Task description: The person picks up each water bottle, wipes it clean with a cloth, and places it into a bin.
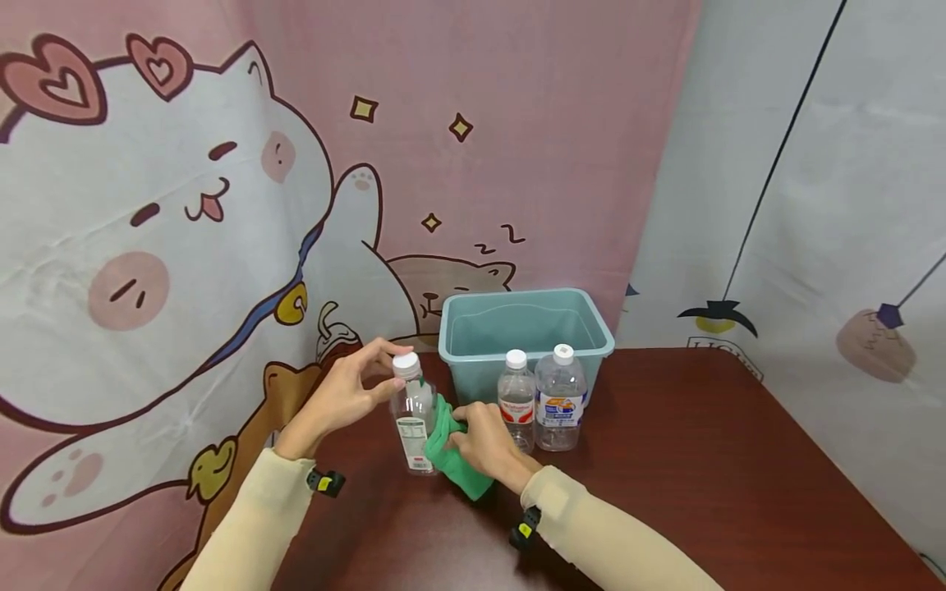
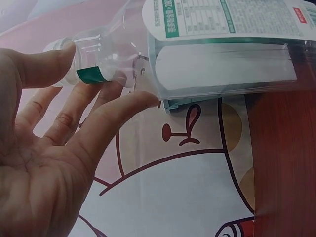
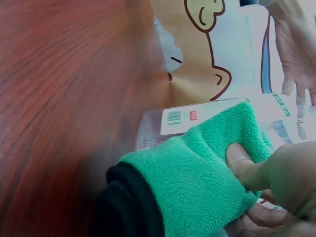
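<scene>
A clear plastic bottle [image 1: 415,404] with a white cap and a white label stands upright on the table, left of the bin. My left hand [image 1: 349,399] holds it by the neck, its thumb just under the cap and fingers round the far side, as the left wrist view shows. In my right hand [image 1: 484,439] is a green cloth [image 3: 182,168], gripped between thumb and fingers. The cloth lies against the bottle's right side, and its lower end hangs down toward the table. A dark band edges the cloth in the right wrist view.
Behind the hands stands a light blue plastic bin [image 1: 480,379]. In front of it are a small bottle with a red label [image 1: 516,412] and a larger bottle with a blue and orange label [image 1: 559,410]. The dark red table [image 1: 687,460] meets a printed cloth backdrop.
</scene>
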`<state>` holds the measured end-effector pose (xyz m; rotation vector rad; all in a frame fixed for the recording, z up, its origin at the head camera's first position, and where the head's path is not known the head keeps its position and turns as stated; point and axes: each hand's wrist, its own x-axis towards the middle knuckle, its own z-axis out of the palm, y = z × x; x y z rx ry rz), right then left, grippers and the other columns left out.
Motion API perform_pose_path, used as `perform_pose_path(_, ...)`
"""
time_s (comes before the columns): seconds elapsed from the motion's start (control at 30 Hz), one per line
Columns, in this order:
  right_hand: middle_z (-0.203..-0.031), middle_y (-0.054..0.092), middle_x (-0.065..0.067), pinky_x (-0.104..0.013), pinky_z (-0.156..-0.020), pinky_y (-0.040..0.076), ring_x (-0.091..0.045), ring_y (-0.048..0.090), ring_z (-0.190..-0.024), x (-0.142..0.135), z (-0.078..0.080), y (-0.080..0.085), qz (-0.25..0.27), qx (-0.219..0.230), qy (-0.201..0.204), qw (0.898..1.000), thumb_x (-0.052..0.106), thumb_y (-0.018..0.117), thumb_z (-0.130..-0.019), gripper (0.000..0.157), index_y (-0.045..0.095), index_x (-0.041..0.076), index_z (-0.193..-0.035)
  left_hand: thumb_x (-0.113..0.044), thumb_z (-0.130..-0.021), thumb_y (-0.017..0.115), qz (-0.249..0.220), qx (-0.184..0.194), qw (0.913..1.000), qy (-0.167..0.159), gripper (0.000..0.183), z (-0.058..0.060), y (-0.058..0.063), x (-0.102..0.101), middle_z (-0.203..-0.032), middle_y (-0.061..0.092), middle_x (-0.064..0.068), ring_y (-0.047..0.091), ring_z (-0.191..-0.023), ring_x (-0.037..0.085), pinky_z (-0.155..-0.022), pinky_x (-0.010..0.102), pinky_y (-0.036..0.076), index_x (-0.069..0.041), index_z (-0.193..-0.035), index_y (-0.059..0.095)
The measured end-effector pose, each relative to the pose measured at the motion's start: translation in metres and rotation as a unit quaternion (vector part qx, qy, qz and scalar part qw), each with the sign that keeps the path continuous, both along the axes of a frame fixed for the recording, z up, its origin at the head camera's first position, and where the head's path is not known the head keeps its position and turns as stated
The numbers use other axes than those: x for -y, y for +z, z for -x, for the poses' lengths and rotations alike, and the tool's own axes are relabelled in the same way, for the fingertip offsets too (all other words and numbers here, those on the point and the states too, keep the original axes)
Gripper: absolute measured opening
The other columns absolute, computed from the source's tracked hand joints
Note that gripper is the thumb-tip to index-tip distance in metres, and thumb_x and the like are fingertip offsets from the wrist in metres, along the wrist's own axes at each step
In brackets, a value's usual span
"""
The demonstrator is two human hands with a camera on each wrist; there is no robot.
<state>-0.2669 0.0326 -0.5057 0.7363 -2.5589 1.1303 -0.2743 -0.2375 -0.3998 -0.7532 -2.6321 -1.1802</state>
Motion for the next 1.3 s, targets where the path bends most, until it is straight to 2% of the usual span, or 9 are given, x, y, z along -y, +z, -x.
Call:
perform_pose_path(0.1, -0.092, 0.089, -0.004, -0.019, -0.059, 0.053, -0.002, 0.07, -0.075, 0.0, 0.0, 0.006, 0.011, -0.022, 0.002, 1.0, 0.004, 0.095, -0.089, 0.013, 0.09, 0.01, -0.099, -0.013, -0.109, 0.084, 0.002, -0.004, 1.0, -0.003, 0.047, -0.001, 0.0, 0.001, -0.119, 0.084, 0.002, 0.085, -0.12, 0.027, -0.109, 0.059, 0.066, -0.026, -0.152, 0.07)
perform_pose_path(0.2, -0.098, 0.089, -0.007, -0.021, -0.063, 0.058, -0.009, 0.077, -0.082, 0.001, 0.0, 0.014, 0.029, -0.04, 0.003, 0.999, 0.004, 0.092, -0.094, 0.01, 0.09, 0.006, -0.104, -0.013, -0.109, 0.084, 0.0, -0.006, 1.0, -0.002, 0.047, -0.001, 0.0, 0.001, -0.12, 0.084, 0.002, 0.085, -0.119, 0.027, -0.109, 0.063, 0.066, -0.025, -0.152, 0.069)
perform_pose_path(0.33, -0.112, 0.088, -0.013, -0.028, -0.076, 0.067, -0.022, 0.084, -0.097, 0.002, -0.003, 0.027, 0.057, -0.041, -0.013, 0.997, 0.003, 0.092, -0.096, 0.02, 0.09, 0.002, -0.116, -0.012, -0.109, 0.083, -0.002, -0.001, 1.0, -0.001, 0.048, 0.0, 0.001, 0.001, -0.121, 0.083, 0.002, 0.085, -0.121, 0.027, -0.11, 0.065, 0.064, -0.027, -0.153, 0.069)
perform_pose_path(0.5, -0.114, 0.088, -0.013, -0.039, -0.086, 0.071, -0.025, 0.086, -0.104, 0.007, -0.005, 0.047, 0.091, -0.06, -0.025, 0.994, 0.004, 0.094, -0.097, 0.025, 0.089, 0.002, -0.121, -0.012, -0.11, 0.082, 0.0, -0.003, 1.0, -0.006, 0.048, 0.001, 0.002, 0.001, -0.121, 0.082, 0.004, 0.085, -0.122, 0.028, -0.11, 0.065, 0.064, -0.026, -0.153, 0.068)
perform_pose_path(0.63, -0.116, 0.088, -0.012, -0.039, -0.086, 0.071, -0.026, 0.086, -0.104, 0.014, -0.001, 0.064, 0.104, -0.083, -0.012, 0.991, 0.012, 0.094, -0.1, 0.028, 0.089, 0.003, -0.126, -0.012, -0.11, 0.082, -0.001, -0.01, 0.9999, -0.011, 0.046, 0.002, 0.002, 0.001, -0.121, 0.083, 0.004, 0.085, -0.121, 0.029, -0.111, 0.067, 0.064, -0.025, -0.152, 0.068)
perform_pose_path(0.77, -0.118, 0.087, -0.014, -0.036, -0.083, 0.069, -0.027, 0.085, -0.104, 0.019, 0.003, 0.078, 0.106, -0.086, -0.001, 0.991, 0.017, 0.092, -0.102, 0.032, 0.087, 0.003, -0.13, -0.009, -0.11, 0.081, -0.004, -0.013, 0.9998, -0.012, 0.045, 0.001, 0.001, 0.0, -0.119, 0.08, 0.004, 0.084, -0.125, 0.032, -0.114, 0.068, 0.063, -0.023, -0.151, 0.069)
perform_pose_path(0.93, -0.114, 0.087, -0.012, -0.033, -0.082, 0.067, -0.026, 0.085, -0.101, 0.021, 0.005, 0.081, 0.103, -0.079, -0.016, 0.991, 0.016, 0.094, -0.101, 0.032, 0.088, 0.004, -0.13, -0.01, -0.11, 0.081, 0.004, -0.013, 0.9999, -0.011, 0.046, 0.001, 0.0, -0.002, -0.119, 0.08, 0.002, 0.085, -0.125, 0.032, -0.114, 0.068, 0.063, -0.024, -0.151, 0.068)
perform_pose_path(1.1, -0.114, 0.087, -0.011, -0.035, -0.082, 0.068, -0.026, 0.085, -0.101, 0.018, 0.004, 0.079, 0.108, -0.073, -0.018, 0.991, 0.016, 0.094, -0.101, 0.031, 0.088, 0.004, -0.129, -0.012, -0.111, 0.081, 0.005, -0.007, 0.9999, -0.01, 0.046, -0.002, 0.001, -0.003, -0.122, 0.08, 0.003, 0.085, -0.124, 0.031, -0.114, 0.069, 0.062, -0.025, -0.153, 0.068)
perform_pose_path(1.3, -0.113, 0.087, -0.01, -0.035, -0.082, 0.069, -0.025, 0.085, -0.1, 0.015, 0.003, 0.077, 0.105, -0.071, -0.009, 0.992, 0.017, 0.093, -0.102, 0.03, 0.088, 0.004, -0.129, -0.006, -0.111, 0.079, 0.013, -0.015, 0.9998, -0.007, 0.048, -0.004, 0.001, -0.004, -0.121, 0.08, 0.003, 0.085, -0.121, 0.028, -0.105, 0.056, 0.066, -0.024, -0.153, 0.067)
